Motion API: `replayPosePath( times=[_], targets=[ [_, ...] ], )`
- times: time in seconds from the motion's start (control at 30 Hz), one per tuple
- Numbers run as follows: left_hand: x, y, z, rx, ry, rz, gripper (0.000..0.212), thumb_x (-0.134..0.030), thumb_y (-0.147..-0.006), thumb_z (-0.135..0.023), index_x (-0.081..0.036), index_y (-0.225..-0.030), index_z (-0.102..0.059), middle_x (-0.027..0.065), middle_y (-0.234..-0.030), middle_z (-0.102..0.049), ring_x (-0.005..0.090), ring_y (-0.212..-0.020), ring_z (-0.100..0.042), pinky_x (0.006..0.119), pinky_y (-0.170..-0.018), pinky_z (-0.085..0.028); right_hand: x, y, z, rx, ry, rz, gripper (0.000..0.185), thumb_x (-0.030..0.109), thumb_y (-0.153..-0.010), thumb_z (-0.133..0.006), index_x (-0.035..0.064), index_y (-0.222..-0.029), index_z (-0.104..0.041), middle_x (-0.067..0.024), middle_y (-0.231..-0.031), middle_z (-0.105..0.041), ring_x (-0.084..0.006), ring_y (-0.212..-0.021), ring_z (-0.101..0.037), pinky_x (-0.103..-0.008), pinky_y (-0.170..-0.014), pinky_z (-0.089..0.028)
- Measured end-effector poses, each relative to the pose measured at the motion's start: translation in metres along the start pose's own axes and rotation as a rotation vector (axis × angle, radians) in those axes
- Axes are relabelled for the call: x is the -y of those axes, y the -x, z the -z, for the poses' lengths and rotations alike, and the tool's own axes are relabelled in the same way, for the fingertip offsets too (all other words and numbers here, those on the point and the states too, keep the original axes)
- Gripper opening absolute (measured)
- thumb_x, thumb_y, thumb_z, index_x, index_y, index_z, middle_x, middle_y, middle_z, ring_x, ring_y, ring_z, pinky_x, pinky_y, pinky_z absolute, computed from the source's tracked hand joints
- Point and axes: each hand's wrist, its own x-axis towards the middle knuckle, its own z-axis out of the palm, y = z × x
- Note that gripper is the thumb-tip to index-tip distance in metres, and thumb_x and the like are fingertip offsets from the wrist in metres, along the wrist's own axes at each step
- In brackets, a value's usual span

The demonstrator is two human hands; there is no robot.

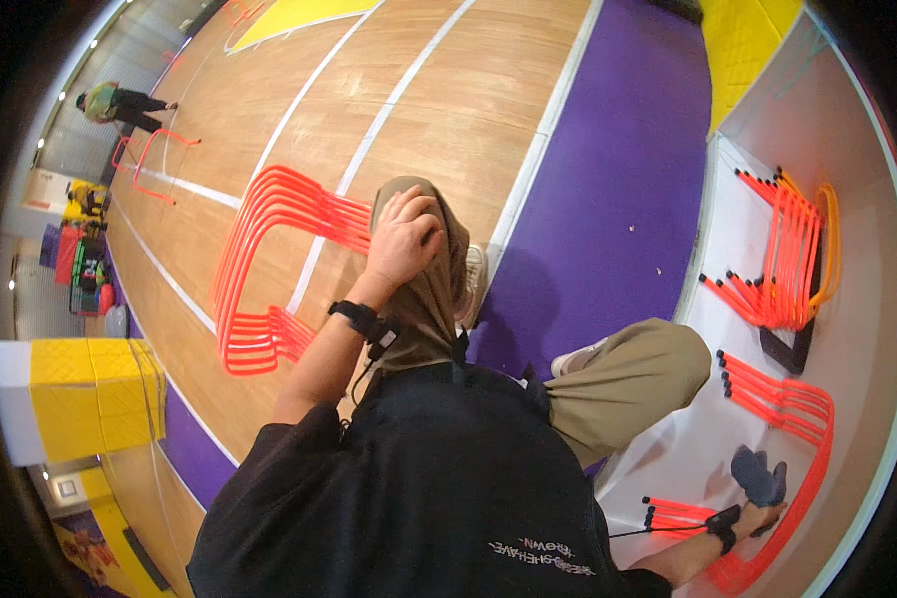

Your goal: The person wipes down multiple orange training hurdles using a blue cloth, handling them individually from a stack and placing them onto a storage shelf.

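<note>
My left hand rests on my bent left knee, holding nothing, with a black strap and device on its wrist. Just left of that knee, a nested stack of orange-red hurdles stands on the wooden floor, its far ends hidden behind my leg. At the lower right, my right hand wears a dark glove, and its fingers are spread. It hovers at or just over a second stack of orange-red hurdles with black-capped ends; whether it touches the stack is unclear.
A further hurdle stack with yellow-orange pieces lies in the white recess. Purple flooring borders the wooden court. Far left, a person stands near single hurdles. Yellow padding covers a block.
</note>
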Motion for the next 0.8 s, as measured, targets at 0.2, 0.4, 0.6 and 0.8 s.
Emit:
replayPosePath(
  times=[0.2, 0.4, 0.6, 0.8],
  targets=[
    [0.001, 0.016, -0.005, -0.052, 0.030, 0.040, 0.010, -0.017, -0.074, -0.067, -0.011, -0.079, -0.062, 0.0081, -0.112, -0.058, 0.0314, -0.121, -0.046, 0.049, -0.103, -0.034, -0.020, 0.079, -0.104, 0.020, -0.134, -0.027, 0.041, 0.023, -0.081, -0.059, -0.0032, -0.113, -0.056, -0.0152, -0.110, -0.058, -0.0270, -0.099, -0.058, -0.0404, -0.088, -0.045],
    [-0.035, -0.012, -0.005, -0.067, 0.613, 0.110, 0.027, -0.023, -0.078, -0.072, -0.005, -0.096, -0.062, 0.0149, -0.116, -0.057, 0.0293, -0.111, -0.052, 0.040, -0.095, -0.041, -0.008, 0.213, -0.223, 0.275, -0.164, 0.172, 0.054, 0.013, -0.073, -0.062, -0.0062, -0.122, -0.049, -0.0162, -0.122, -0.052, -0.0300, -0.110, -0.052, -0.0414, -0.096, -0.041],
    [-0.090, -0.025, 0.019, 0.233, 1.239, 0.015, 0.053, -0.040, -0.087, -0.060, 0.003, -0.117, -0.055, 0.0187, -0.124, -0.053, 0.0293, -0.117, -0.049, 0.038, -0.098, -0.039, -0.039, 0.325, -0.333, 0.932, -0.299, -0.303, 0.075, 0.012, -0.065, -0.057, -0.0077, -0.134, -0.035, -0.0222, -0.129, -0.048, -0.0364, -0.114, -0.052, -0.0453, -0.099, -0.043],
    [-0.071, 0.008, 0.043, 0.587, 1.725, 0.402, 0.055, -0.043, -0.089, -0.059, 0.004, -0.118, -0.055, 0.0094, -0.110, -0.060, 0.0159, -0.101, -0.056, 0.030, -0.088, -0.046, -0.060, 0.391, -0.394, 1.294, -0.190, -0.692, 0.062, 0.011, -0.066, -0.056, -0.0102, -0.123, -0.046, -0.0188, -0.121, -0.056, -0.0302, -0.107, -0.058, -0.0393, -0.095, -0.046]
  ],
)
